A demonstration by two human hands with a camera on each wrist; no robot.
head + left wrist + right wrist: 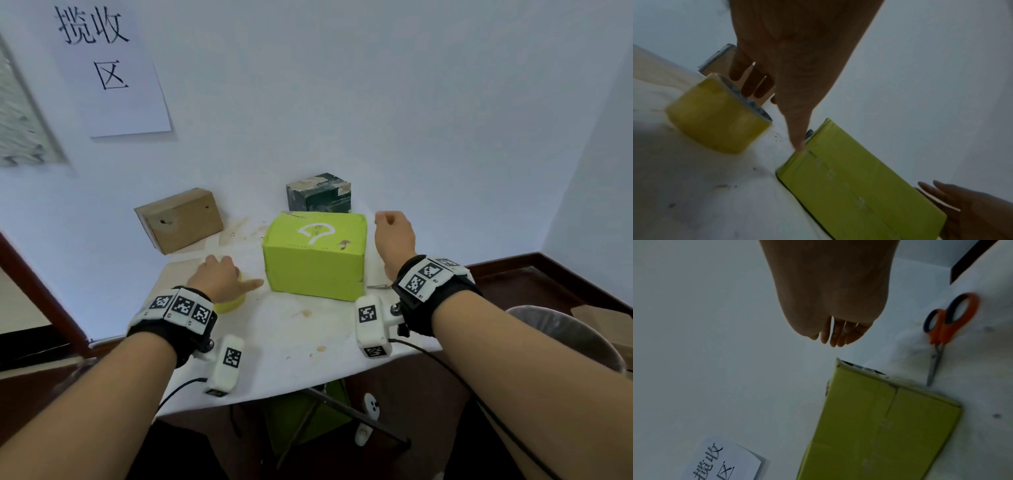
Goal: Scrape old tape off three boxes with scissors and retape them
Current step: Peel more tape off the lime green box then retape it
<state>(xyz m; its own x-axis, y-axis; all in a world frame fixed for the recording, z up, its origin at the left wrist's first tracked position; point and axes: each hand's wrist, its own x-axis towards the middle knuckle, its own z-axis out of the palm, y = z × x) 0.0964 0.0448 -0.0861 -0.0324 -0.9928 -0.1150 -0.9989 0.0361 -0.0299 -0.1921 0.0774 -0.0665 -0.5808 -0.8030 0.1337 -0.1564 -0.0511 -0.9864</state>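
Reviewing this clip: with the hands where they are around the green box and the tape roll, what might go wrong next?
1. The left hand hovers over the yellow tape roll without a visible grip; the roll looks tilted and blurred in the left wrist view, so it may roll away.
2. The scissors lie on the table beside the green box, blades toward it; the empty right hand is near, so a blind reach could meet the blades.

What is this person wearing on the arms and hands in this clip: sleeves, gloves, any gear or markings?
Both forearms are bare: no sleeves or gloves. The left hand and right hand each have a black wrist strap carrying white blocks printed with black square tags. A white camera pod, also tagged, hangs under each wrist, with a thin black cable trailing back.
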